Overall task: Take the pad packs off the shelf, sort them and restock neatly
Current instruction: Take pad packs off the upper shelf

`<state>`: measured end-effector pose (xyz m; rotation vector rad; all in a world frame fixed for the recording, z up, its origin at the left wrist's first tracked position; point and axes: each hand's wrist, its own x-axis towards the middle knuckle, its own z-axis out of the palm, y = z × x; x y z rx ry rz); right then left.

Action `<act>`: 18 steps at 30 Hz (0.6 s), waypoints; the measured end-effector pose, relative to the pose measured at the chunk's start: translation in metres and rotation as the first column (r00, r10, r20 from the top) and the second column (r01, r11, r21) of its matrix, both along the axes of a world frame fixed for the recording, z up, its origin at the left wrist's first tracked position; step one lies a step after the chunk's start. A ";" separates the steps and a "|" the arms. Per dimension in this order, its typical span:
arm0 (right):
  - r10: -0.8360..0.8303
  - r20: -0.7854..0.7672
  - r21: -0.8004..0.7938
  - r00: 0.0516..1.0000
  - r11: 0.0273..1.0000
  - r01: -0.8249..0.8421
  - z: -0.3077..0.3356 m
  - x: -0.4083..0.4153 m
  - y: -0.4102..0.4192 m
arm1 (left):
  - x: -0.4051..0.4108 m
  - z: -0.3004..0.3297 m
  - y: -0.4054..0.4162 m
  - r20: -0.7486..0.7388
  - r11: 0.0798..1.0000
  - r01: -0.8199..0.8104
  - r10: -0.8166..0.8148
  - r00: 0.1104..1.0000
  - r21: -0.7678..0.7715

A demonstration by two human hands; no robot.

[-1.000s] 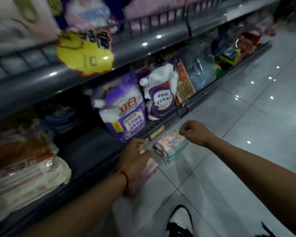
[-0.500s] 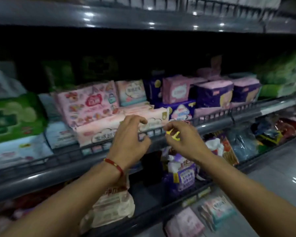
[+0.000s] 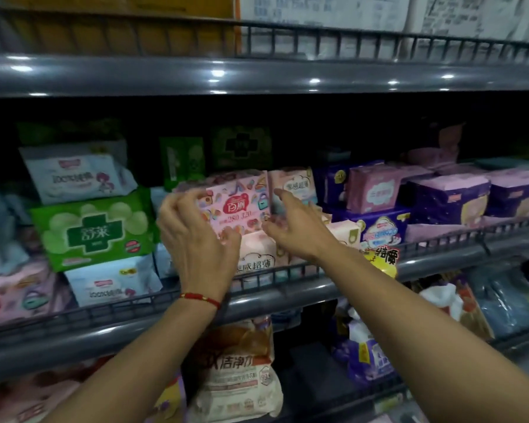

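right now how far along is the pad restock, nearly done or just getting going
Early, by the look of it. Both hands are at the pink patterned pack: the left hand grips its left edge, the right hand reaches its right side. The shelf remains full of mixed packs, green, purple, all unsorted.

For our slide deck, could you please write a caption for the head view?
Left hand and right hand take hold of a pink patterned pad pack on the shelf.
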<state>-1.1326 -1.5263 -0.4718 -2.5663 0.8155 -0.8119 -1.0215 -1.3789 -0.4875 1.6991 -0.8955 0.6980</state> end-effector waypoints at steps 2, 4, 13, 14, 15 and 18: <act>0.016 0.052 0.117 0.998 0.993 -0.022 0.008 0.027 -0.002 | 0.015 0.002 -0.006 -0.294 0.996 0.081 -0.086 0.952 -0.030; -0.016 0.143 0.242 0.990 0.970 -0.019 0.012 0.046 -0.003 | 0.029 0.001 -0.015 -0.466 0.981 0.187 -0.191 0.864 -0.057; -0.025 0.460 0.408 0.887 0.894 -0.186 0.008 0.022 -0.009 | 0.045 0.003 -0.008 -0.462 0.939 0.310 -0.342 0.818 -0.147; -0.019 0.498 0.404 0.867 0.890 -0.213 0.010 0.007 -0.007 | 0.034 0.004 -0.006 -0.443 0.919 0.353 -0.395 0.805 -0.178; -0.015 0.539 0.390 0.842 0.891 -0.234 0.012 -0.010 -0.006 | 0.017 0.007 -0.003 -0.430 0.887 0.411 -0.461 0.776 -0.209; -0.029 0.624 0.365 0.781 0.894 -0.258 0.013 -0.075 -0.005 | -0.045 0.005 0.000 -0.444 0.802 0.560 -0.587 0.677 -0.206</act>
